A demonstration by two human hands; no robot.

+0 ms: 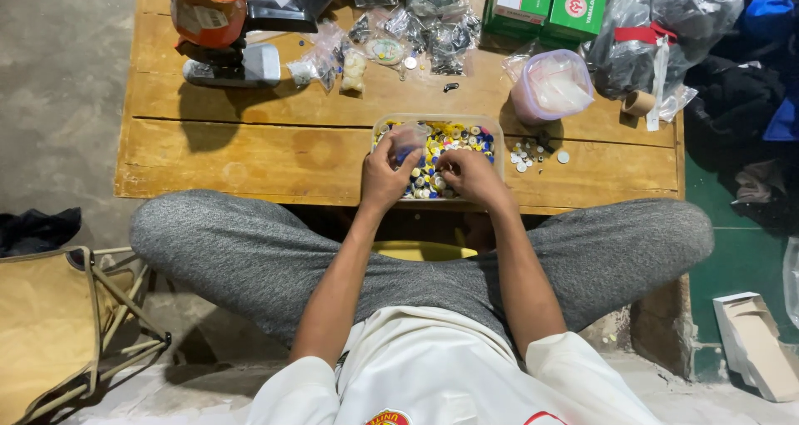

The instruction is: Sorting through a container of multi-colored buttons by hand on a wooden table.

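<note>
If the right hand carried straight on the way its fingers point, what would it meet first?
The right hand points up-left into the clear tray; it would likely meet the heap of coloured buttons first, though depth is unclear.

Head camera looks steeply down, near the wooden table [250, 154].

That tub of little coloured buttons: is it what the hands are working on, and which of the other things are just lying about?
In use:
- left hand, holding a small clear cup
- right hand, fingers in the buttons
- clear tub of coloured buttons

Lying about:
- green boxes
- lidded pink tub
- small clear bags
- loose white buttons
- tape roll
- folding stool
</note>
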